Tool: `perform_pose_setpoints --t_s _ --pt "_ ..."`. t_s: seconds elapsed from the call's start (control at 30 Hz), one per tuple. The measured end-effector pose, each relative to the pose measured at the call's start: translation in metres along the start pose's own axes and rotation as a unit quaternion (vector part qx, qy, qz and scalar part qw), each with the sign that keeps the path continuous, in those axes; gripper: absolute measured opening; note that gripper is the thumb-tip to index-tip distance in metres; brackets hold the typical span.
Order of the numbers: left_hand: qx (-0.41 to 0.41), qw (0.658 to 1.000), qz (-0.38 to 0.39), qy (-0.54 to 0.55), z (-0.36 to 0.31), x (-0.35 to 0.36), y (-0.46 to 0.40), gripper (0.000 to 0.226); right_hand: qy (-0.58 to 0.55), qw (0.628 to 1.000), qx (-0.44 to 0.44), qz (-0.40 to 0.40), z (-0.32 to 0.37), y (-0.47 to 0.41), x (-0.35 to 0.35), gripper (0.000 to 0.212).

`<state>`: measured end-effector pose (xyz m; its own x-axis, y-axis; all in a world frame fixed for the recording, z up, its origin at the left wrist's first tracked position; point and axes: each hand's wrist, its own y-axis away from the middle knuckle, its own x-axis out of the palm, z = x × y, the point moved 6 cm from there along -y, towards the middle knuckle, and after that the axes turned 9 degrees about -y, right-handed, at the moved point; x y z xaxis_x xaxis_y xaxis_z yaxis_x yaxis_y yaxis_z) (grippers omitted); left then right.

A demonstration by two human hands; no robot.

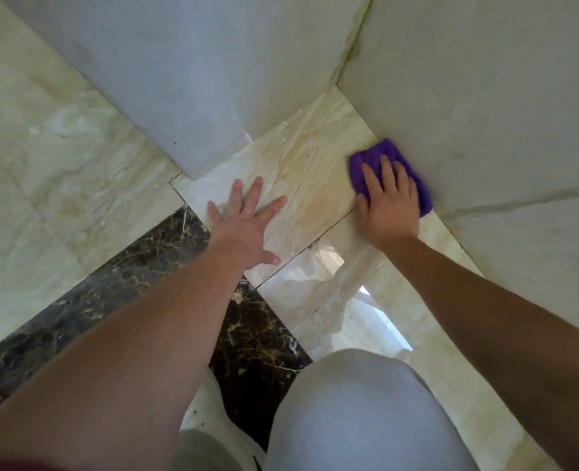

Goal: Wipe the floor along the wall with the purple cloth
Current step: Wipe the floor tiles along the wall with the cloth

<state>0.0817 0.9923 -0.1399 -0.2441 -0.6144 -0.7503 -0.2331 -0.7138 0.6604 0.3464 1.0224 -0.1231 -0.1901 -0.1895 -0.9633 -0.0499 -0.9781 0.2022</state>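
Head view: the purple cloth (388, 171) is found at right of centre in the frame, pressed flat on the cream marble floor (301, 171) and butted against the foot of the right-hand wall (485, 107). It is covered by the right hand (388, 202), whose palm is laid down and whose fingers are spread over the fabric; the cloth is pinned rather than gripped. The left hand (247, 219) is placed at centre frame, open, empty, fingers splayed on the bare tile as a prop. A grey-white pillar face (165, 83) occupies the upper centre, and a dark veined marble strip (118, 287) runs across the lower left. A bent knee in light trousers (359, 413) is seen at the bottom. The wipe is judged to be in progress at the wall joint. Risks noted: the floor is glossy and possibly damp, so the propping hand could slide under load; the cloth, held by pressure alone, could bunch or be left behind on a quick stroke; knuckles could be scraped along the wall; the corner beyond could be missed.
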Motion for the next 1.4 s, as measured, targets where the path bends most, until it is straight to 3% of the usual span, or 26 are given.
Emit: perform_pose_setpoints --t_s 0.2,0.37,0.5,0.6,0.7,0.8,0.87,0.97,1.1,1.2,1.3,1.4 --pt "0.004 1.0 -0.008 0.014 -0.001 0.002 -0.002 0.129 -0.006 1.0 0.005 0.026 0.037 -0.061 0.0 0.063" --pt "0.007 1.0 -0.007 0.013 0.002 0.003 -0.003 0.128 -0.011 0.994 -0.087 0.062 0.085 -0.133 -0.012 0.063" --pt "0.011 0.999 0.031 0.041 0.0 -0.005 -0.001 0.124 0.016 0.982 -0.144 0.119 0.073 -0.121 -0.029 0.064" --pt "0.018 0.997 0.032 0.075 0.003 -0.019 0.006 0.112 -0.005 0.999 -0.032 0.006 0.08 -0.085 -0.052 0.058" --pt "-0.035 0.997 -0.011 0.074 0.027 -0.017 0.026 0.102 -0.041 0.998 0.034 0.043 0.108 -0.06 -0.039 0.063" --pt "-0.163 0.982 0.021 0.091 0.072 0.021 0.056 0.118 -0.096 0.979 0.154 0.092 0.118 -0.088 -0.028 0.073" --pt "-0.169 0.977 0.053 0.12 0.088 0.046 0.068 0.129 -0.116 0.961 0.242 0.066 0.121 -0.115 -0.028 0.075" --pt "-0.148 0.979 0.042 0.134 0.094 0.058 0.066 0.135 -0.101 0.947 0.304 0.017 0.135 -0.136 -0.016 0.061" --pt "-0.142 0.979 0.052 0.138 0.09 0.063 0.061 0.138 -0.06 0.977 0.203 -0.009 0.14 -0.113 0.007 0.063" --pt "-0.142 0.977 0.069 0.144 0.089 0.059 0.067 0.137 -0.055 0.998 -0.008 -0.013 0.166 -0.06 0.02 0.057" --pt "-0.127 0.978 0.087 0.141 0.093 0.043 0.069 0.133 -0.03 0.971 -0.227 0.063 0.195 -0.023 0.027 0.055" --pt "-0.104 0.981 0.11 0.122 0.11 0.028 0.07 0.126 -0.007 0.962 -0.25 0.108 0.182 -0.042 0.014 0.053"
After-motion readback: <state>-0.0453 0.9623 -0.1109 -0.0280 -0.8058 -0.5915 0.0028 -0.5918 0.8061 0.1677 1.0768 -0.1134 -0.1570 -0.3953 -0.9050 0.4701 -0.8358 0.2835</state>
